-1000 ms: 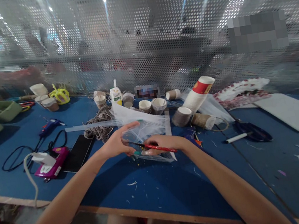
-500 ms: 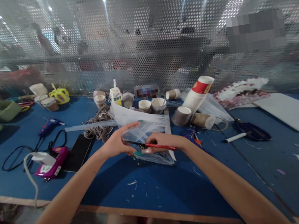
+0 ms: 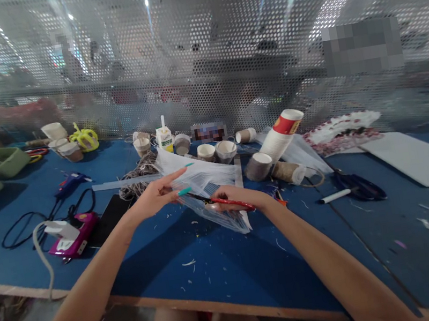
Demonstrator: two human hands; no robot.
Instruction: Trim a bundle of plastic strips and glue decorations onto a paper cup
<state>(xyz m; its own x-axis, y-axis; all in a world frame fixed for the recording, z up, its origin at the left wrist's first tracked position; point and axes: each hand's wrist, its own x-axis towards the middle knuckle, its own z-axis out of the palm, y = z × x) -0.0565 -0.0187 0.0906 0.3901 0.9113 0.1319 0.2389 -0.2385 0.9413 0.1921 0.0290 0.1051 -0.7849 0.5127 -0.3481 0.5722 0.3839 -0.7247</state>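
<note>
My right hand (image 3: 229,199) is closed around red-handled scissors (image 3: 232,202), whose dark blades point left toward my other thumb. My left hand (image 3: 160,193) has its index finger and thumb stretched out and apart, with green-blue nails; the other fingers curl in. Both hands are over a translucent plastic sheet (image 3: 188,159) with many thin strips or folds. The sheet's lower part hangs in loose strands under the scissors. I cannot make out whether a thin strand touches my left fingers.
Paper cups (image 3: 226,151), a tilted cup stack (image 3: 281,133) and a drink carton (image 3: 164,139) stand behind. Grey-brown cord (image 3: 139,172), a black phone-like slab (image 3: 112,220), a purple power strip (image 3: 75,235) and a blue glue gun (image 3: 71,183) lie left. A white board (image 3: 422,160) lies right.
My left hand has shifted left and its fingers have come away from around the plastic and the blades. The scissors stay in my right hand, nearly in place.
</note>
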